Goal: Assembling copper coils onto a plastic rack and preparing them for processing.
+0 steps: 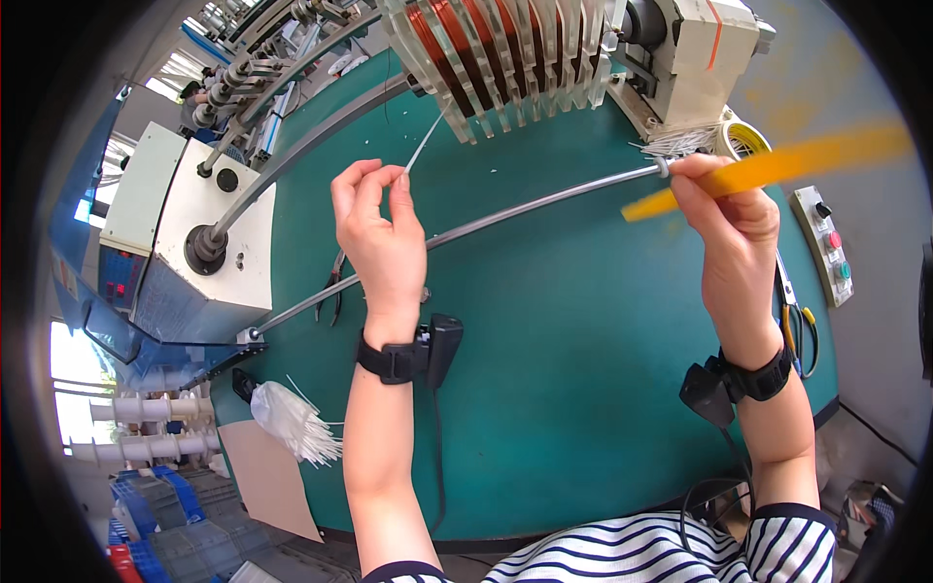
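Note:
My left hand (377, 216) is raised over the bench with thumb and fingers pinched on a thin white strip (422, 146). The strip's far end reaches the lower edge of the clear-ribbed bobbin (505, 73), which carries several bands of copper-coloured wire. My right hand (734, 209) is closed close to the right end of a slim metal rod (544, 201). A yellow tape strip (777, 167) crosses at its fingers, one end hanging to the left and the other blurred toward the right. How the fingers grip it is partly hidden.
A winding machine head (695, 63) stands behind the right hand, near a yellow-edged roll (743, 141). A button box (824, 248) and scissors (799, 335) lie at right. Pliers (335, 290), a white machine housing (219, 238) and a bag of white strips (292, 420) are at left.

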`<state>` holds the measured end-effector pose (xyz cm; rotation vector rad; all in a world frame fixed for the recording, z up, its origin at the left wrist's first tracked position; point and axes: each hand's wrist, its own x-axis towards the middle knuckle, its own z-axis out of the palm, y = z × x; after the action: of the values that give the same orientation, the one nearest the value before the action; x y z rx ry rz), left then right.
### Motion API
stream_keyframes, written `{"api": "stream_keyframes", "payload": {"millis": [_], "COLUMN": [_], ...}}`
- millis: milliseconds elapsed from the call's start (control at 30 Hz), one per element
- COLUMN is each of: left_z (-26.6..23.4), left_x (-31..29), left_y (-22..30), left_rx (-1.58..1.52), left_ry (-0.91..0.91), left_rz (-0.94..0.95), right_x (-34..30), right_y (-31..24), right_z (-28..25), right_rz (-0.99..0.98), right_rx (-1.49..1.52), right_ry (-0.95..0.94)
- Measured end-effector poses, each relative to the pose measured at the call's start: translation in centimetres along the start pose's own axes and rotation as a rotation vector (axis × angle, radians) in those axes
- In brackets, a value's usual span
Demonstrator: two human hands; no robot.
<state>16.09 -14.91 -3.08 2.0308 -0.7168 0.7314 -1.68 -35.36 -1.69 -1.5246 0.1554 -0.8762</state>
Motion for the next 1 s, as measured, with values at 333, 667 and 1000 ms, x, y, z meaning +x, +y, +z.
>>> {"api": "stream_keyframes", "payload": {"millis": [333,667,1000], "left_z": [12.1,15.3,15.8], "left_x": [0.9,1.6,1.2], "left_y": [4.0,2.4,1.8], "left_rx": [-0.690,-0.383,-0.705], "left_ry": [0.066,0.178,0.102], "left_rz": [-0.072,0.186,0.045], "right_x": [3.7,5.5,5.8], "right_y": [2.6,5.8,6.6], "right_z": [7.3,9.0,9.8], "right_rz": [-0.610,-0.669,-0.679], "right_rx": [-0.402,-0.395,-0.387], "right_ry": [-0.040,-0.010,-0.007]}}
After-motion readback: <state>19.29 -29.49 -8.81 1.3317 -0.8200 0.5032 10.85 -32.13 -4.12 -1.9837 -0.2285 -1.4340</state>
